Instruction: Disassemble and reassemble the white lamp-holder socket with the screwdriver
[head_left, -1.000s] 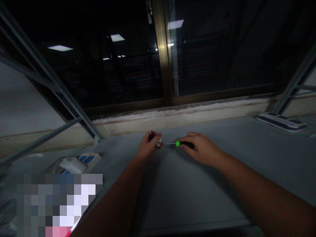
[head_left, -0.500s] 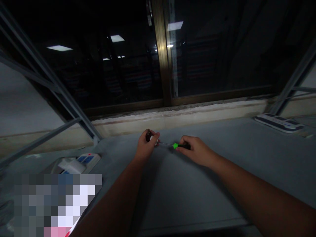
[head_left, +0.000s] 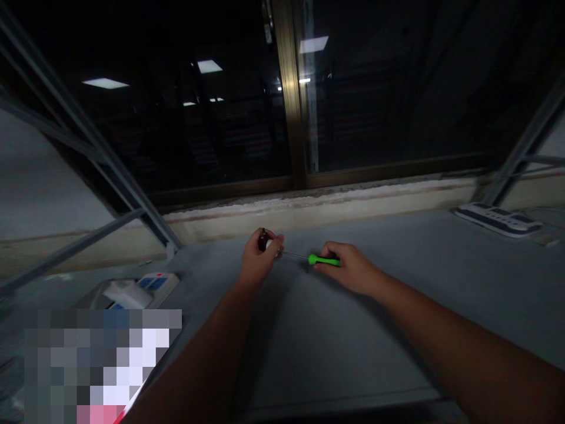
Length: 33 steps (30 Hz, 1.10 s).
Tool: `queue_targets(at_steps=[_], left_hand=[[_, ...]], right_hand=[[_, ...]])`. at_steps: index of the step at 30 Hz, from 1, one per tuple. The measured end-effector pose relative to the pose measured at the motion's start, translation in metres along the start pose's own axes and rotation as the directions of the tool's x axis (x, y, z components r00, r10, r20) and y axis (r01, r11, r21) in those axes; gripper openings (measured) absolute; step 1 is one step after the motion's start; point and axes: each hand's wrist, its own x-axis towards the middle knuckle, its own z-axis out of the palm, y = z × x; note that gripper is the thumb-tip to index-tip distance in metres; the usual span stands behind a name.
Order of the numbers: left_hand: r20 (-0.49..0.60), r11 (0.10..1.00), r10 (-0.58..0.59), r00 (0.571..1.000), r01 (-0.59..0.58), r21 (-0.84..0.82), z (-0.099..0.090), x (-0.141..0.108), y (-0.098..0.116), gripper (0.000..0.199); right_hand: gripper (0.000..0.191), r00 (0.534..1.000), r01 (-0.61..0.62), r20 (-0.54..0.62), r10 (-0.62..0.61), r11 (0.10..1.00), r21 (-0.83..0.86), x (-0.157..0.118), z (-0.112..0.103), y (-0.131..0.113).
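My left hand (head_left: 260,256) is closed around a small dark brown and white part (head_left: 263,241), with a short stub sticking up from its top. The fingers cover much of it, and its exact kind is unclear. In my right hand (head_left: 348,266) is a screwdriver (head_left: 325,260) with a green handle, lying nearly level. Its thin shaft reaches left to the white side of the part, where the tip is hidden at my left fingertips. Both hands are over the grey tabletop (head_left: 326,341).
A power strip (head_left: 165,284) with a white plug (head_left: 130,293) lies at the left, near a pixelated patch. Another power strip (head_left: 498,219) rests at the far right. Grey metal frames stand on both sides, and a dark window (head_left: 388,100) is behind the table.
The screwdriver has turned about its length: its handle showed a black side before and shows green now. My left hand with the part has shifted slightly left and up.
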Motion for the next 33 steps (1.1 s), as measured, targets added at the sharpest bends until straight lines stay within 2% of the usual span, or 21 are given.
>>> queue_targets(at_steps=[3, 5, 7, 9, 11, 14, 16, 18, 20, 22, 24, 26, 28, 31, 33], left_hand=[[-0.003, 0.997, 0.048, 0.999, -0.047, 0.053, -0.001, 0.0, 0.005, 0.027], [0.014, 0.995, 0.07, 0.997, -0.07, 0.074, -0.002, 0.0, 0.007, 0.025], [0.03, 0.995, 0.071, 0.997, -0.072, 0.063, -0.002, 0.0, 0.008, 0.024], [0.028, 0.998, 0.052, 0.998, -0.053, 0.03, -0.002, 0.0, 0.007, 0.024], [0.019, 1.0, 0.025, 1.0, -0.025, -0.012, -0.002, 0.0, 0.007, 0.023], [0.011, 0.998, 0.016, 1.0, -0.015, -0.064, -0.002, -0.001, 0.006, 0.022], [0.006, 0.997, 0.038, 0.999, -0.037, -0.069, -0.003, -0.001, 0.007, 0.021], [0.002, 0.996, 0.064, 0.998, -0.063, -0.055, -0.004, -0.001, 0.009, 0.021], [0.006, 0.996, 0.085, 0.996, -0.084, -0.03, -0.005, -0.002, 0.011, 0.021], [0.01, 0.995, 0.101, 0.995, -0.101, -0.006, -0.005, -0.002, 0.013, 0.02], [0.006, 0.995, 0.102, 0.995, -0.102, -0.002, -0.005, -0.002, 0.014, 0.019], [-0.002, 0.995, 0.096, 0.995, -0.096, -0.016, -0.005, -0.001, 0.014, 0.019], [-0.015, 0.995, 0.097, 0.995, -0.097, -0.028, -0.005, -0.002, 0.014, 0.019], [-0.028, 0.993, 0.12, 0.992, -0.12, -0.011, -0.005, -0.003, 0.016, 0.019], [-0.019, 0.989, 0.144, 0.989, -0.144, 0.02, -0.005, -0.004, 0.017, 0.019]], right_hand=[[0.036, 0.976, -0.135, 0.189, 0.105, 0.979, 0.155, 0.002, 0.003, 0.0], [0.043, 0.956, -0.203, 0.248, 0.159, 0.965, 0.164, 0.002, 0.005, -0.002], [0.036, 0.973, -0.156, 0.191, 0.131, 0.98, 0.124, 0.001, 0.005, -0.005], [0.025, 0.996, -0.035, 0.085, 0.03, 0.998, 0.06, -0.001, 0.003, -0.007], [0.029, 0.998, 0.066, -0.021, -0.066, 0.998, -0.02, -0.003, 0.0, -0.009], [0.022, 0.991, 0.089, -0.097, -0.097, 0.993, -0.082, -0.003, -0.003, -0.009], [0.022, 0.996, 0.039, -0.078, -0.039, 0.999, -0.001, -0.002, -0.002, -0.008], [0.029, 0.998, -0.055, 0.013, 0.053, 0.989, 0.138, 0.0, 0.0, -0.006], [0.036, 0.98, -0.183, 0.118, 0.158, 0.952, 0.245, 0.001, 0.002, -0.006], [0.04, 0.957, -0.273, 0.179, 0.23, 0.922, 0.274, 0.001, 0.004, -0.007], [0.034, 0.969, -0.221, 0.158, 0.188, 0.949, 0.224, -0.001, 0.005, -0.009], [0.032, 0.994, -0.052, 0.097, 0.041, 0.993, 0.11, -0.004, 0.005, -0.01], [0.031, 0.996, 0.087, 0.023, -0.087, 0.996, -0.022, -0.005, 0.003, -0.011], [0.019, 0.995, 0.089, -0.038, -0.092, 0.994, -0.06, -0.004, 0.002, -0.013], [0.025, 0.999, -0.01, 0.052, 0.007, 0.999, 0.051, -0.003, 0.002, -0.014]])
